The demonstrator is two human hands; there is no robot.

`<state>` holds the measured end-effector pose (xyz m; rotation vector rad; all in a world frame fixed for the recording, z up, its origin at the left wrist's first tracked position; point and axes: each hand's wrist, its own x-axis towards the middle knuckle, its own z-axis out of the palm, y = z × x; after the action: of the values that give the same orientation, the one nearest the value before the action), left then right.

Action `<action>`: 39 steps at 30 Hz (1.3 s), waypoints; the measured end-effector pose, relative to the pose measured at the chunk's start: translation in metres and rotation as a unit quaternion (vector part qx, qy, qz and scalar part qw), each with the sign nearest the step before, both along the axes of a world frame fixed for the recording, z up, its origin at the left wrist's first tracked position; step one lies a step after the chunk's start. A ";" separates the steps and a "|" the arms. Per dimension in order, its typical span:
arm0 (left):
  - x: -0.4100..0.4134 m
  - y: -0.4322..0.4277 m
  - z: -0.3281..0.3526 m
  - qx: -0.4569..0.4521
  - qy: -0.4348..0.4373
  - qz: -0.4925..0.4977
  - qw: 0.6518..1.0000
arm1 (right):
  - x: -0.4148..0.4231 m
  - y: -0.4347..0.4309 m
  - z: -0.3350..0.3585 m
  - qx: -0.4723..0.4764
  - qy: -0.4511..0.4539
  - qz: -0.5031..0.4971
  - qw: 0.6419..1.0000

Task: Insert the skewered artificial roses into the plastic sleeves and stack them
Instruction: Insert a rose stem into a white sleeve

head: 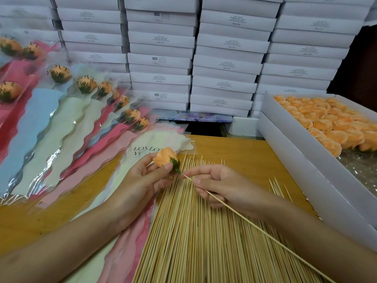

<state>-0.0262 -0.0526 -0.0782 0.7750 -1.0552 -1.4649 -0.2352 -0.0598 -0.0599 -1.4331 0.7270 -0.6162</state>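
On white boxes (159, 61), SGS, sleeves (81, 111) LOVE YOU

You can read "SGS" on three of the white boxes (156, 14) stacked ahead of you; the fine print on the others is too small to make out. "LOVE YOU" stands in dark letters on the filled sleeves (86, 80) at your left, and partly, as "LOV… YO", on the empty sleeves (142, 144) before you.
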 end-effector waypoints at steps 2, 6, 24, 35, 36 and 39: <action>-0.001 0.001 0.000 0.002 0.000 0.000 1.000 | 0.000 0.000 0.000 -0.002 -0.001 0.001 1.000; -0.001 0.002 0.001 -0.001 -0.004 -0.002 1.000 | 0.000 0.000 -0.001 -0.010 0.006 0.007 1.000; 0.001 0.000 -0.004 -0.012 -0.057 0.034 0.998 | -0.001 0.001 -0.001 -0.019 0.008 0.004 1.000; 0.003 0.000 -0.005 -0.023 -0.069 0.032 0.997 | -0.001 0.001 0.000 -0.025 0.011 0.009 1.000; 0.003 0.000 -0.006 -0.027 -0.074 0.029 0.996 | -0.001 0.001 -0.001 -0.024 0.010 0.011 1.000; 0.003 -0.001 -0.007 -0.031 -0.083 0.025 0.996 | 0.000 0.000 -0.001 -0.024 0.008 0.011 1.000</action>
<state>-0.0228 -0.0532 -0.0849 0.8830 -1.1921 -1.3362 -0.2355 -0.0600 -0.0611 -1.4893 0.7126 -0.6095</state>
